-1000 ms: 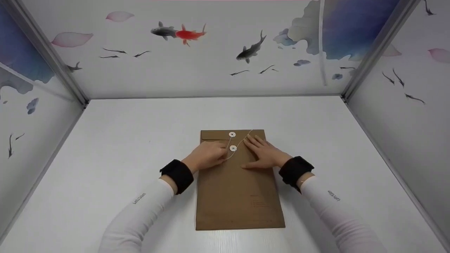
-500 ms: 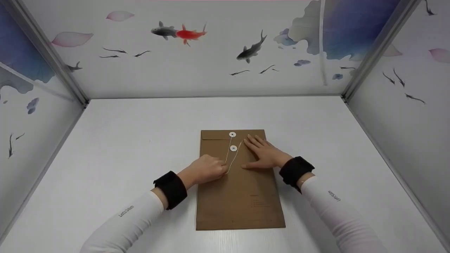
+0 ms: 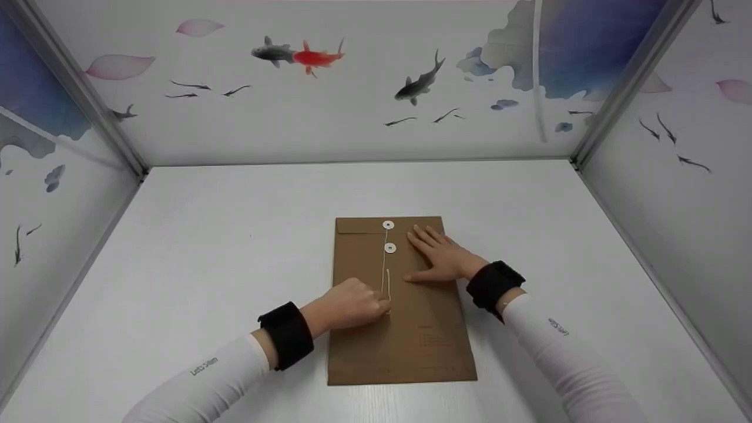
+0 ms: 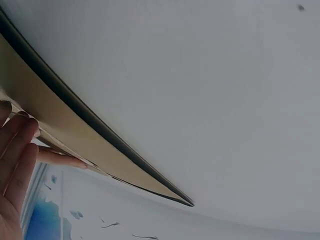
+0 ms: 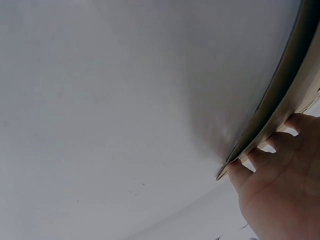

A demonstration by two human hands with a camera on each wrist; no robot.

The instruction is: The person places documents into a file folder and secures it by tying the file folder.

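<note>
A brown paper document envelope point(image 3: 405, 346) lies flat on the white table, its flap point(image 3: 358, 225) folded down at the far end. Two white round buttons, an upper one point(image 3: 388, 225) on the flap and a lower one point(image 3: 390, 248) below it, sit one above the other. From the upper button a thin white string point(image 3: 384, 267) runs down past the lower one to my left hand point(image 3: 355, 302), which pinches it with curled fingers; its loose end bends back up. My right hand point(image 3: 440, 257) rests spread on the envelope's upper right part, fingers straight.
The white table point(image 3: 205, 252) is bounded by a back wall point(image 3: 352, 129) and side walls printed with fish and petals. In the right wrist view the envelope's edge point(image 5: 280, 95) stands slightly apart from the tabletop.
My left hand has moved down the envelope toward me, drawing the string along. The string's far end has come out from near my right hand, which has stayed in place.
</note>
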